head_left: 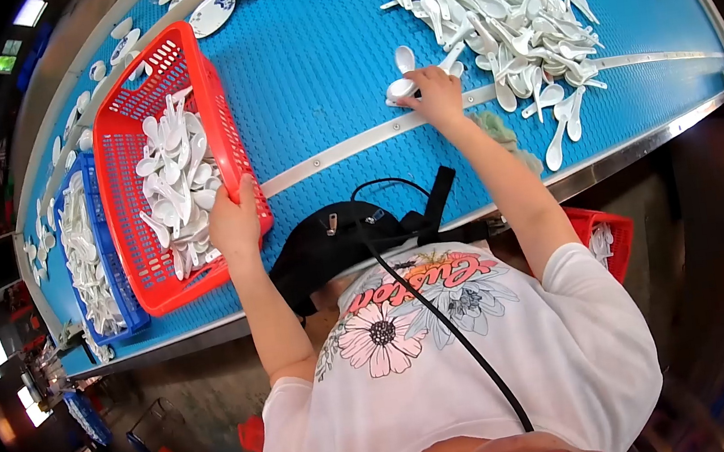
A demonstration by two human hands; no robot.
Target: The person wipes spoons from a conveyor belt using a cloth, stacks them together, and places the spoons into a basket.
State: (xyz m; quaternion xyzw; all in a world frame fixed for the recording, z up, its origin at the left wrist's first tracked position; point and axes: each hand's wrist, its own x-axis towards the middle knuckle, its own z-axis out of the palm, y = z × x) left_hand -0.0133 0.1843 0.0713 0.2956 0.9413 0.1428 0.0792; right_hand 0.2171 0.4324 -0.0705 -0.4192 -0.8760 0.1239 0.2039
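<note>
My left hand (235, 223) is closed on the near right rim of a red plastic basket (236, 142), the thumb on top and the other fingers partly hidden. Inside the basket lies a heap of white soup spoons (175, 172). Over the blue belt, my right hand (438, 95) pinches white spoons (402, 88) at its fingertips; how many it holds is unclear. To the right of that hand spreads a big loose pile of white spoons (499, 15).
A blue basket (128, 295) of white spoons stands left of the red one. A pale rail (352, 144) crosses the blue belt (298, 71). Patterned plates (214, 14) lie along the far side. A greenish cloth (500, 132) sits by my right forearm. Below the belt is another red basket (622, 244).
</note>
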